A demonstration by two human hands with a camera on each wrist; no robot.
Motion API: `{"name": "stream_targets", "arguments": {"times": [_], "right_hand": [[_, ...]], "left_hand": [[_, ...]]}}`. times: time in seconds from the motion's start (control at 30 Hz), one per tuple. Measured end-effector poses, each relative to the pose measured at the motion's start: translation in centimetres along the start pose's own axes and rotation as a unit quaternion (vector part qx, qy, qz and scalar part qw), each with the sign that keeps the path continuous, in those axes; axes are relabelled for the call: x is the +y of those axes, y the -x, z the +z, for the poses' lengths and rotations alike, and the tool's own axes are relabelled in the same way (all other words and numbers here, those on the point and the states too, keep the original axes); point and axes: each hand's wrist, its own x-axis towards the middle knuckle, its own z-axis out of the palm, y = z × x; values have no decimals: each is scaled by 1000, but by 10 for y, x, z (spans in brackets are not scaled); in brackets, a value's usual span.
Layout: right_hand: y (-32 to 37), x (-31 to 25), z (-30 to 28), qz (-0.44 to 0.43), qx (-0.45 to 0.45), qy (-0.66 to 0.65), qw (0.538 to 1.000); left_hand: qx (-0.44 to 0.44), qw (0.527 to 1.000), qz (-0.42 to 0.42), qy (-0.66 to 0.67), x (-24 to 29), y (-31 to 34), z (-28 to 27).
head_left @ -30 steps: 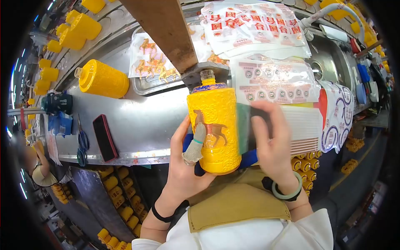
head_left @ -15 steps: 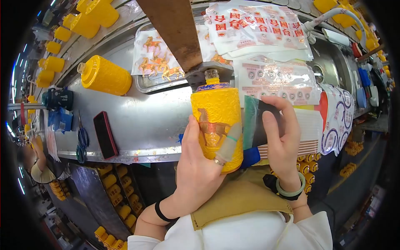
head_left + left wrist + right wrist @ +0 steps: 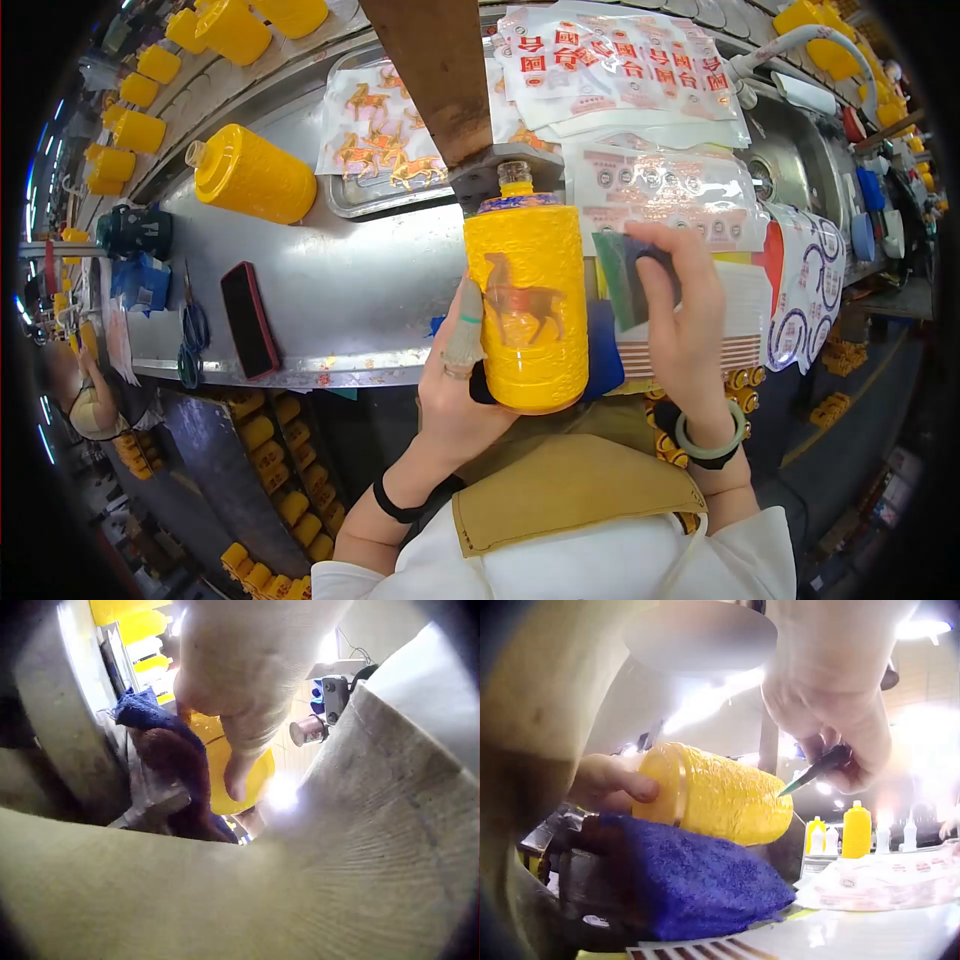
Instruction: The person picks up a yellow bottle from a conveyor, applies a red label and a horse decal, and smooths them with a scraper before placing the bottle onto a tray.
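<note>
My left hand (image 3: 450, 405) grips a yellow textured bottle (image 3: 535, 375) from its left side and base, a grey finger cot on one finger beside the brown horse decal (image 3: 522, 312). In the left wrist view the thumb (image 3: 238, 776) presses the bottle's base. The bottle's glass neck (image 3: 515, 175) points away, right at a metal bracket on a wooden beam. To the right of the bottle, my right hand (image 3: 690, 325) pinches a green-and-black scraper (image 3: 622, 280). Seen from the right wrist, the scraper's green edge (image 3: 799, 782) overlaps the bottle's far end.
Below the bottle lies a blue cloth (image 3: 697, 874). Another yellow bottle (image 3: 255, 175) lies on the metal table, near a phone (image 3: 248, 320) and scissors (image 3: 193, 330). Horse decals fill a tray (image 3: 350, 208); printed sheets (image 3: 660, 190) lie at right, before a sink (image 3: 795, 160).
The left fingers passed over the horse decal, then drew back to the bottle's left side. My right hand moved right with the scraper, which now tilts beside the bottle.
</note>
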Motion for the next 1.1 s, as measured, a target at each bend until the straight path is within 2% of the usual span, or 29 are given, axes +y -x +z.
{"name": "stream_targets", "arguments": {"times": [0.03,0.1,0.13,0.17,0.23,0.27,0.3,0.33,0.4,0.43,0.5,0.53,0.57,0.6,0.63,0.67,0.7,0.77,0.8,0.83,0.9,0.97,1.03,1.07,1.1], "right_hand": [[-5,-4,-2,-1,-1,2,1000],[-14,-22,-11,-34,-2,-87,996],[-16,-30,-17,0,-71,-153,986],[-19,-32,-15,-1,-72,-152,986],[-30,-35,-8,-111,-150,-79,979],[-37,-36,-3,-151,-100,-41,983],[-44,-35,-4,-153,-101,-41,982],[-51,-36,-6,-200,-49,19,978],[-53,-39,-6,-315,41,132,939],[-46,-37,-2,-316,41,131,939],[-18,-34,4,-433,-57,78,896],[-7,-39,3,-445,-94,55,889],[-1,-44,4,-454,-131,31,881],[-7,-48,4,-433,-119,33,893],[-17,-41,7,-429,-119,32,895],[-33,-31,10,-385,-79,68,917],[-47,-23,11,-339,-38,105,934],[-70,-18,6,-353,42,113,928],[-72,-13,2,-417,61,148,895],[-62,-11,5,-418,61,145,895],[-24,-11,10,-445,-68,6,893],[-2,-19,10,-515,-106,-16,850],[-3,-24,2,-492,-115,-36,862],[-11,-22,-1,-442,-86,-3,893],[-19,-19,-3,-391,-56,31,918]], "left_hand": [[4,999,23,-40,4,-2,-2],[10,996,44,-79,12,0,-5],[18,996,32,-84,16,1,-6],[26,995,20,-90,18,2,-6],[34,995,26,-89,18,1,-4],[41,995,31,-89,18,1,-4],[43,995,30,-89,17,2,-3],[38,998,9,-44,15,5,-2],[35,999,-13,-2,11,8,-2],[29,999,-27,16,10,8,-1],[21,998,-40,34,11,5,4],[50,976,-123,174,13,3,7],[76,926,-204,309,16,2,10],[106,902,-243,341,23,-2,10],[104,902,-246,340,17,2,10],[82,967,-130,202,6,7,9],[57,997,-7,57,0,10,8],[52,998,2,22,6,6,5],[50,999,12,9,7,7,3],[49,999,22,-5,7,8,1],[35,999,19,31,-6,11,-1],[16,997,16,70,-8,10,1],[24,966,-106,234,-1,7,4],[-17,999,-8,45,-10,11,-4],[-20,999,-7,44,-8,10,-4]]}}
